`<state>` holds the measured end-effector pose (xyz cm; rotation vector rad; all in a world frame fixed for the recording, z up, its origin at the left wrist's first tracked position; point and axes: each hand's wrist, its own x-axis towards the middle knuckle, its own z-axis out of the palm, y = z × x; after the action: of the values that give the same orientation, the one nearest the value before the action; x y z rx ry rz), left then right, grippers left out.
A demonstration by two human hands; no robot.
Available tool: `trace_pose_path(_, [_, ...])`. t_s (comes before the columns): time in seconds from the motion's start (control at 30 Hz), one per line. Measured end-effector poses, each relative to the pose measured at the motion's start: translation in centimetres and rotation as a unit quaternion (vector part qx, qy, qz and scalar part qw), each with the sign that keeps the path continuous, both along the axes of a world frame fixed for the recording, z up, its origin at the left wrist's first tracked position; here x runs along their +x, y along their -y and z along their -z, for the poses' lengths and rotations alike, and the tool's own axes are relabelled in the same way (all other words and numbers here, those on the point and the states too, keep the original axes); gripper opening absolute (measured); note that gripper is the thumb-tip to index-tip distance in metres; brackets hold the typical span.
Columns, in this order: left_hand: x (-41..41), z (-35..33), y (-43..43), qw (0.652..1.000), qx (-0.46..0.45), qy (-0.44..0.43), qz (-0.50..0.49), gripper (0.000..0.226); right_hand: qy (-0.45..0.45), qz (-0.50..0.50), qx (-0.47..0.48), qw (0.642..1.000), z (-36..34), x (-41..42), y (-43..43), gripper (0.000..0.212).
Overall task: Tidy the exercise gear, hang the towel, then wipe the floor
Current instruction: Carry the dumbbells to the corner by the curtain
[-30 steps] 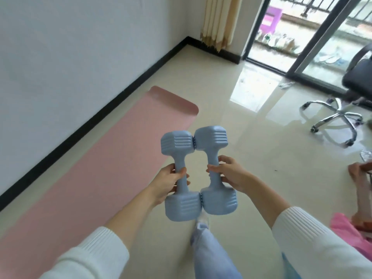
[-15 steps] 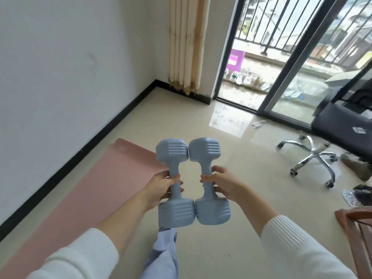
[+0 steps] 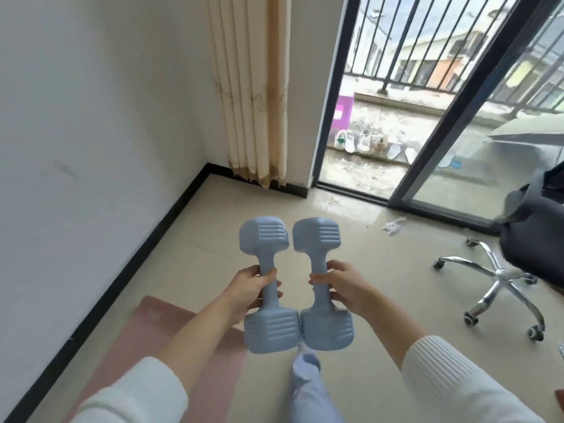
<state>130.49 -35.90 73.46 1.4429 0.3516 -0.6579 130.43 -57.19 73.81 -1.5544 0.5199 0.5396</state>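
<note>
Tops newly parted, left hand [image 3: 247, 287] grips left dumbbell [image 3: 264, 237], right hand [image 3: 346, 287] grips right dumbbell [image 3: 318, 235].

At centre frame my left hand [image 3: 250, 288] grips the handle of the left dumbbell [image 3: 264, 236] and my right hand [image 3: 341, 285] grips the right dumbbell [image 3: 317, 235]. Both stand upright, lower heads touching, upper heads just apart. A pink mat [image 3: 146, 337] lies at lower left beside the wall. An office chair [image 3: 500, 279] stands at right, its seat blurred, possibly under dark cloth.
</note>
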Motion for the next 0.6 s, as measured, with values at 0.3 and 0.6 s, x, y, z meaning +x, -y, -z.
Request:
trace_pose_path(0.3, [24.0, 3.7, 6.7, 0.999, 0.008, -0.025, -0.026, 0.023, -0.031, -0.027, -0.014, 0.999, 3.6, 25.6, 6.0, 0.023])
trace_pose_path(0.6, [44.3, 8.7, 8.6, 0.996, 0.005, -0.085, -0.037, 0.022, -0.093, -0.032, -0.036, 0.995, 9.1, 45.6, 7.6, 0.023])
